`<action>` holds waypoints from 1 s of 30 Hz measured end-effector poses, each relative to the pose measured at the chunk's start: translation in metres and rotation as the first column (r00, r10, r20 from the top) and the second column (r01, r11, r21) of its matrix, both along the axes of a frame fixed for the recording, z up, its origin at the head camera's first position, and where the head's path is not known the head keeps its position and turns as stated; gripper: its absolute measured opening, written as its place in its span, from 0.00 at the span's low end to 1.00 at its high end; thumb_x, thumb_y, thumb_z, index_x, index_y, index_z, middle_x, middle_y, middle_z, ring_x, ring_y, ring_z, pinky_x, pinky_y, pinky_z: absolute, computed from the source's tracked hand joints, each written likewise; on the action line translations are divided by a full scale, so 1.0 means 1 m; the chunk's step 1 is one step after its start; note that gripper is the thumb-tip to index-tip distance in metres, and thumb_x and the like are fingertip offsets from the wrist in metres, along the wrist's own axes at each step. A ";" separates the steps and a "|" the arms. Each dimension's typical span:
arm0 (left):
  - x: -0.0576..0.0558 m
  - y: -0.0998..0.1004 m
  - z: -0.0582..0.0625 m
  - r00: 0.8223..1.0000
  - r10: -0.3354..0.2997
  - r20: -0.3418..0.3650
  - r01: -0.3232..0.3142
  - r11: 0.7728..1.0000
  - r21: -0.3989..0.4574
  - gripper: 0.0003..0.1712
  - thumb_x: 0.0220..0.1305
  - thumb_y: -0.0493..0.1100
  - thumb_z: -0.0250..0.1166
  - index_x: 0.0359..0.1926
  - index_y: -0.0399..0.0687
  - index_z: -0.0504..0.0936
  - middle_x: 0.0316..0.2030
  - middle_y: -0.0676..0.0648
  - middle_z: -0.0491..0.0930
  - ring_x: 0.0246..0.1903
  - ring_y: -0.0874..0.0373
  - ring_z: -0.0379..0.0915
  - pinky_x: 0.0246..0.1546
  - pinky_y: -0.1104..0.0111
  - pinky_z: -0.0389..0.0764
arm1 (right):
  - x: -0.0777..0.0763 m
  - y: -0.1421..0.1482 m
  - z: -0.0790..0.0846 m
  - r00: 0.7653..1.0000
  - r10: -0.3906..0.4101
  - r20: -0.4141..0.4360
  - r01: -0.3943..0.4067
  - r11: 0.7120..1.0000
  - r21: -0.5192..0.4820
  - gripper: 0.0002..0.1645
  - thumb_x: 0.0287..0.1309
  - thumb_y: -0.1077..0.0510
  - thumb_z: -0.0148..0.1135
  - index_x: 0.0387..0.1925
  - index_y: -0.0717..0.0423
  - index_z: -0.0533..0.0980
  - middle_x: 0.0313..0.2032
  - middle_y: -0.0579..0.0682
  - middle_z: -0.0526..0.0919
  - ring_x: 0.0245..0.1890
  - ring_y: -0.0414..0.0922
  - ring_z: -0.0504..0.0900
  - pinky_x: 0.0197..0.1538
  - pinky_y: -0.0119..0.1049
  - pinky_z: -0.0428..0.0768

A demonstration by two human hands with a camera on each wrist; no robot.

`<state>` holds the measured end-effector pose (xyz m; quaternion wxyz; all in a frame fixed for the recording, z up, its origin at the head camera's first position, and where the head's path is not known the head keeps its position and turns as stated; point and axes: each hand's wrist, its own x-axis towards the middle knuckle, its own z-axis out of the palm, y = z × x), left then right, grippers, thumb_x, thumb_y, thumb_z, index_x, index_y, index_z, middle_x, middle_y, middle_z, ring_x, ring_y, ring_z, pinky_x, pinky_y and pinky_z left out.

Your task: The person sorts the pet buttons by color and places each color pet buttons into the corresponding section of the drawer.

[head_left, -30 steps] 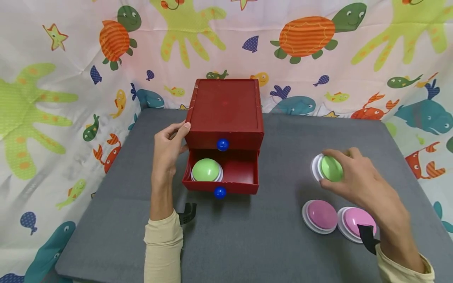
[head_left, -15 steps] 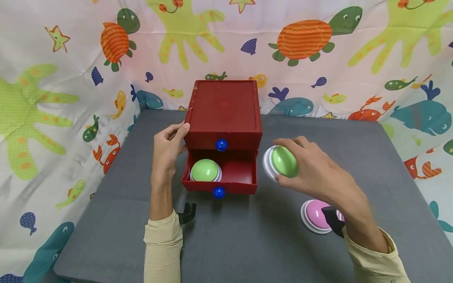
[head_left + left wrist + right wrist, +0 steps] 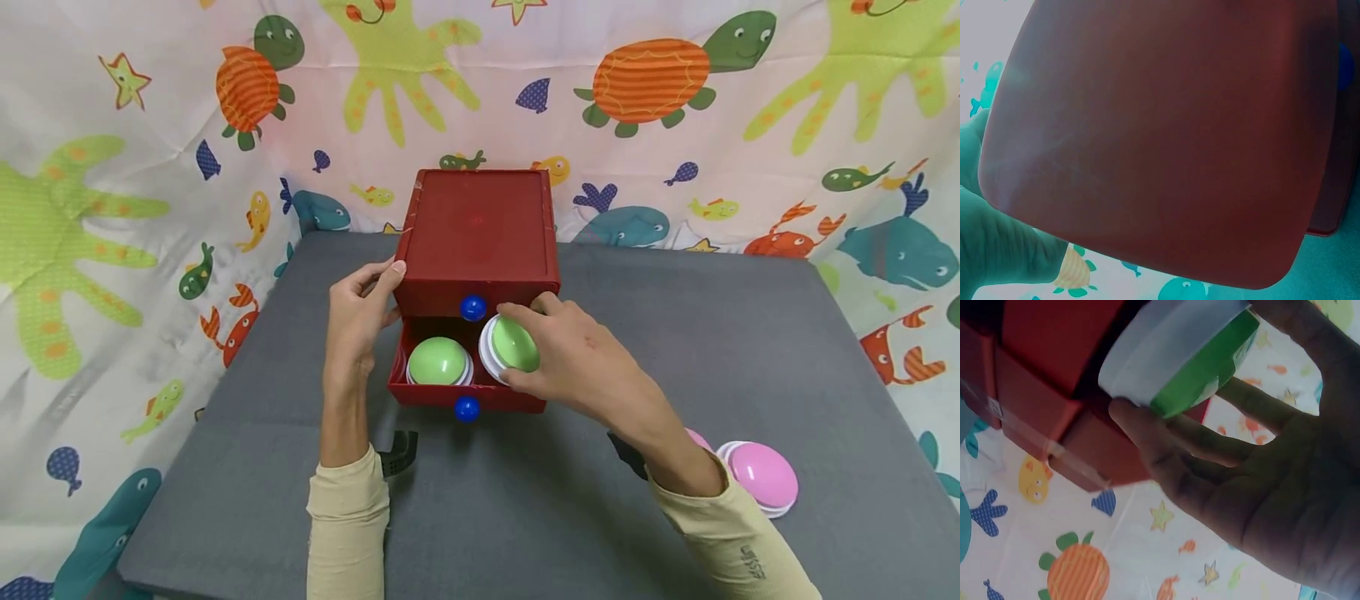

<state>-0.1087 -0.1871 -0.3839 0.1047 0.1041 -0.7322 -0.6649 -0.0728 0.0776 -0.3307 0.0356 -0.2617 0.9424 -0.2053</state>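
A small red two-drawer unit stands at the back of the table, its lower drawer pulled out. One green dome button with a white base sits in that drawer's left half. My right hand grips a second green dome button by its rim, tilted over the drawer's right half; the right wrist view shows its white base toward the red unit. My left hand holds the unit's upper left corner, thumb on the edge. In the left wrist view, the unit's red side hides much of that hand.
Two pink dome buttons lie on the grey table at the right: one pink button shows plainly, the other is mostly behind my right forearm. A curtain printed with sea animals hangs behind and at both sides.
My right hand has carried the green button leftward from above the pink buttons to the open lower drawer. My left hand has stayed on the unit.
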 end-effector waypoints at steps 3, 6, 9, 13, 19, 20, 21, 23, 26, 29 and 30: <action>0.000 0.000 0.001 1.000 -0.001 -0.006 0.001 1.000 0.006 0.27 0.72 0.58 0.66 0.64 0.49 0.84 0.61 0.43 0.82 0.58 0.51 0.79 0.56 0.50 0.87 | 0.000 -0.010 -0.006 0.998 -0.016 -0.057 0.019 0.998 0.061 0.45 0.49 0.45 0.81 0.69 0.50 0.76 0.50 0.56 0.82 0.46 0.51 0.79 0.43 0.42 0.87; 0.000 -0.001 0.001 1.000 -0.001 -0.009 0.001 1.000 0.007 0.27 0.72 0.58 0.66 0.64 0.49 0.84 0.61 0.43 0.82 0.58 0.51 0.79 0.56 0.51 0.87 | 0.002 -0.020 -0.010 0.992 -0.024 -0.122 0.038 0.993 0.113 0.42 0.49 0.43 0.81 0.65 0.53 0.79 0.47 0.56 0.84 0.45 0.51 0.80 0.41 0.41 0.87; -0.001 -0.001 0.001 1.000 -0.001 -0.005 0.001 1.000 0.007 0.27 0.72 0.58 0.66 0.64 0.49 0.84 0.61 0.44 0.82 0.58 0.51 0.79 0.56 0.51 0.87 | 0.003 -0.028 -0.015 0.986 -0.021 -0.166 0.046 0.988 0.147 0.39 0.49 0.41 0.81 0.59 0.56 0.81 0.40 0.55 0.85 0.40 0.50 0.80 0.38 0.39 0.86; -0.001 -0.001 0.000 1.000 -0.008 -0.003 0.008 1.000 0.022 0.27 0.72 0.58 0.66 0.64 0.49 0.84 0.61 0.43 0.82 0.58 0.51 0.79 0.57 0.52 0.86 | 0.000 -0.034 -0.025 0.979 -0.017 -0.204 0.050 0.986 0.162 0.31 0.50 0.39 0.81 0.46 0.57 0.82 0.30 0.53 0.82 0.30 0.48 0.78 0.28 0.38 0.83; -0.002 0.001 -0.002 1.000 -0.022 -0.011 0.022 1.000 0.023 0.27 0.72 0.57 0.66 0.64 0.48 0.83 0.61 0.43 0.82 0.58 0.50 0.79 0.57 0.50 0.86 | -0.004 -0.038 -0.032 0.983 -0.050 -0.177 0.087 0.973 0.212 0.27 0.50 0.43 0.82 0.41 0.59 0.82 0.26 0.53 0.80 0.24 0.47 0.76 0.26 0.40 0.84; -0.003 0.001 -0.002 1.000 -0.019 -0.011 0.020 1.000 0.018 0.27 0.72 0.57 0.66 0.64 0.48 0.83 0.61 0.43 0.82 0.58 0.50 0.79 0.56 0.50 0.86 | -0.004 -0.039 -0.032 0.986 -0.051 -0.161 0.086 0.973 0.214 0.28 0.50 0.44 0.82 0.42 0.59 0.82 0.27 0.53 0.81 0.24 0.46 0.77 0.27 0.41 0.86; -0.003 0.001 -0.002 1.000 -0.017 -0.011 0.017 1.000 0.016 0.27 0.72 0.57 0.66 0.64 0.48 0.83 0.61 0.43 0.82 0.58 0.50 0.79 0.56 0.49 0.86 | -0.005 -0.039 -0.032 0.988 -0.051 -0.146 0.082 0.973 0.214 0.28 0.50 0.45 0.82 0.44 0.60 0.82 0.27 0.53 0.81 0.24 0.46 0.77 0.29 0.41 0.87; -0.003 0.001 -0.002 1.000 -0.013 -0.011 0.013 1.000 0.014 0.27 0.72 0.57 0.66 0.64 0.48 0.84 0.61 0.43 0.82 0.58 0.50 0.79 0.56 0.49 0.86 | -0.006 -0.040 -0.031 0.992 -0.049 -0.117 0.073 0.974 0.213 0.27 0.51 0.47 0.82 0.44 0.60 0.81 0.27 0.52 0.82 0.24 0.46 0.77 0.29 0.41 0.87; -0.003 0.001 -0.001 1.000 -0.015 -0.012 0.015 1.000 0.012 0.27 0.72 0.57 0.66 0.64 0.48 0.84 0.61 0.43 0.82 0.58 0.50 0.79 0.56 0.49 0.87 | -0.007 -0.040 -0.031 0.995 -0.048 -0.092 0.067 0.973 0.220 0.26 0.52 0.47 0.81 0.43 0.60 0.81 0.25 0.51 0.80 0.23 0.45 0.77 0.28 0.39 0.86; -0.002 0.000 -0.001 1.000 -0.014 -0.013 0.014 1.000 0.013 0.27 0.72 0.57 0.66 0.64 0.47 0.84 0.61 0.43 0.82 0.58 0.50 0.79 0.56 0.50 0.87 | -0.006 -0.038 -0.031 0.997 -0.043 -0.071 0.058 0.972 0.229 0.27 0.53 0.43 0.80 0.42 0.59 0.82 0.26 0.51 0.80 0.25 0.45 0.76 0.28 0.37 0.84; -0.002 0.000 0.000 1.000 -0.012 -0.014 0.012 1.000 0.013 0.27 0.72 0.57 0.66 0.64 0.47 0.84 0.60 0.43 0.82 0.58 0.50 0.79 0.56 0.50 0.87 | -0.006 -0.037 -0.031 0.997 -0.042 -0.064 0.055 0.973 0.225 0.27 0.54 0.42 0.79 0.43 0.59 0.83 0.27 0.52 0.81 0.27 0.46 0.77 0.29 0.37 0.84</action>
